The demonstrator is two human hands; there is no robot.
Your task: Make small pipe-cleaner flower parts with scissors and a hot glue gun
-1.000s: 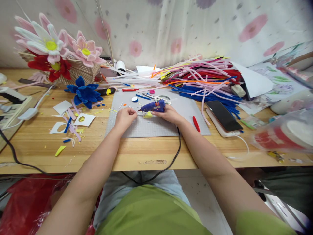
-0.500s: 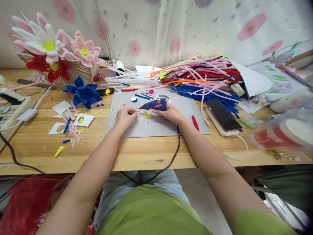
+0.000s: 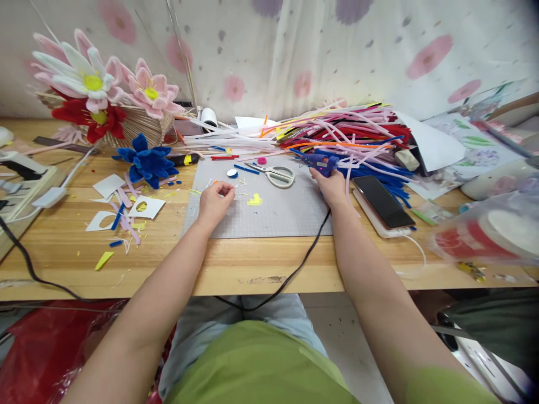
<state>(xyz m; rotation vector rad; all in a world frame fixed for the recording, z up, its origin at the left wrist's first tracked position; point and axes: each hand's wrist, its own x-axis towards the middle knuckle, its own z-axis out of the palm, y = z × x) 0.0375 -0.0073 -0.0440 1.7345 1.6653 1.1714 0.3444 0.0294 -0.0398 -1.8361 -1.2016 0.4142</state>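
My right hand [image 3: 333, 189] grips a blue hot glue gun [image 3: 323, 163] above the right part of the grey cutting mat [image 3: 282, 221], its nozzle pointing left. A black cord hangs from it past the table edge. Over the mat's left side, my left hand [image 3: 214, 203] is closed in a pinch on thin white strands [image 3: 240, 185] that fan out past the fingertips. Between the hands lie yellow scraps [image 3: 255, 200] and scissors [image 3: 281, 177] with pale handles. Behind the left hand sit a small white-topped round disc [image 3: 232, 173] and a pink piece [image 3: 261, 160].
Pipe-cleaner flowers [image 3: 92, 84] and a blue flower [image 3: 145, 160] stand at left, near paper cutouts [image 3: 146, 207]. Bundles of coloured pipe cleaners [image 3: 357, 132] line the back. At right are a phone [image 3: 383, 201] on a white power bank and a plastic cup [image 3: 484, 230].
My right hand has carried the glue gun right and away from my left hand, uncovering the scissors and yellow scraps. The left hand keeps its pinch in nearly the same place.
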